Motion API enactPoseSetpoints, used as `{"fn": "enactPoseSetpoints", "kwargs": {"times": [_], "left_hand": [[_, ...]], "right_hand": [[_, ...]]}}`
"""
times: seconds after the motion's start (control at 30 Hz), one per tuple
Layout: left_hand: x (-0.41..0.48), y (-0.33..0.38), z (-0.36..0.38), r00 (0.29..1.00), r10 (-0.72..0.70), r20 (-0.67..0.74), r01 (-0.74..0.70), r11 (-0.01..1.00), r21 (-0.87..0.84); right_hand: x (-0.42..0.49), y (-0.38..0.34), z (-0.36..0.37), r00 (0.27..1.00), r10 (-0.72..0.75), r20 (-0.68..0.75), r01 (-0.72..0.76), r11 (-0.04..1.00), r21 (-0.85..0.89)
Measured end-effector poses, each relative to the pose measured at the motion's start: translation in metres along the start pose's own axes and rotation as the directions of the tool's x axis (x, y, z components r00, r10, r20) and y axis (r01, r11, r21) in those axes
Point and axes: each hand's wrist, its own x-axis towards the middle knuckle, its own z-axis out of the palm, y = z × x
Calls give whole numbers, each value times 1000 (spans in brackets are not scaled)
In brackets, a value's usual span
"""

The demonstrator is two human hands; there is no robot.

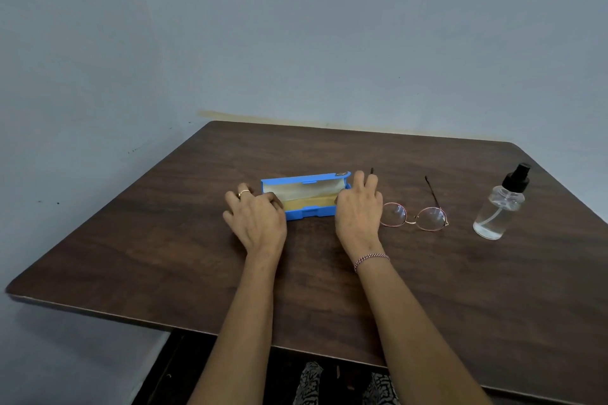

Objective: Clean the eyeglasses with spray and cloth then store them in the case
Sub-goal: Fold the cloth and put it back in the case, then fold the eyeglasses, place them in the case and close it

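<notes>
1. Currently, the blue case (pixel 307 178) is being kept open near the middle of the table (pixel 427 289). Its lid is standing up toward 12 o'clock, and a pale yellow cloth (pixel 306 195) is lying inside.
2. The case's 9 o'clock end is being gripped by the left hand (pixel 255 218), with the fingers curled round that end.
3. The 3 o'clock end is being touched by the right hand (pixel 358 212). Its fingers are being held fairly straight and close together, but whether anything is being pinched by the hidden thumb cannot be told.
4. The eyeglasses (pixel 411 222) are lying unfolded on the table just at 3 o'clock of the right hand, and are not being held.
5. The spray bottle (pixel 498 207) is standing upright farther out at 3 o'clock, well apart from the case, untouched.
6. By judgement, an opening step is being carried out: the case is being steadied so the cloth can be taken out, and spraying and wiping are not yet being done.
7. For the next move, the cloth probably needs lifting clear while the case is being steadied. The eyeglasses then need taking up by the frame, not the lenses, and the bottle needs fetching from 3 o'clock.
</notes>
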Motion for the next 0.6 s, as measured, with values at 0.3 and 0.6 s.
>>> {"fn": "enactPoseSetpoints", "kwargs": {"times": [0.3, 0.6], "left_hand": [[-8, -2, -15, 999, -22, -34, 18, 994, -111], [-34, 21, -34, 997, 26, -69, -37, 985, -168]], "right_hand": [[-10, 4, -14, 995, -36, -94, 51, 985, 165], [-27, 32, -49, 972, 41, -231, 35, 948, 316]]}}
